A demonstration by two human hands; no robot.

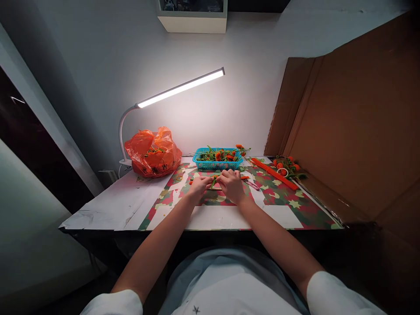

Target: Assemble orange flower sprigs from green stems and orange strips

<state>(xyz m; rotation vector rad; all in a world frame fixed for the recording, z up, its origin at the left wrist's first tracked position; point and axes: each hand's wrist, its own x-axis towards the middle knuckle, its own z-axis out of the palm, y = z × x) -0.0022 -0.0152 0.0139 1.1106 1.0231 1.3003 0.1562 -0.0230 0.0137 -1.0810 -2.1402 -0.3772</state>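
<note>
My left hand [201, 184] and my right hand [231, 185] meet over the middle of the table, fingers closed in a pinch. Between them is a small green leafy piece [214, 181], seemingly held by both; its finer shape is too small to tell. Thin orange strips [244, 177] show on both sides of the hands, resting low over the tabletop. Pink-handled scissors [253, 185] lie just right of my right hand, partly hidden by it. Behind the hands stands a blue basket [216, 165] holding orange flowers with green stems [226, 155].
A red plastic bag [153, 153] with orange flowers stands back left beside a lit desk lamp [123, 135]. To the right lie a long orange bundle [274, 174], more orange flowers [287, 164] and a white ring [282, 172]. A cardboard sheet [348, 122] walls the table's right side.
</note>
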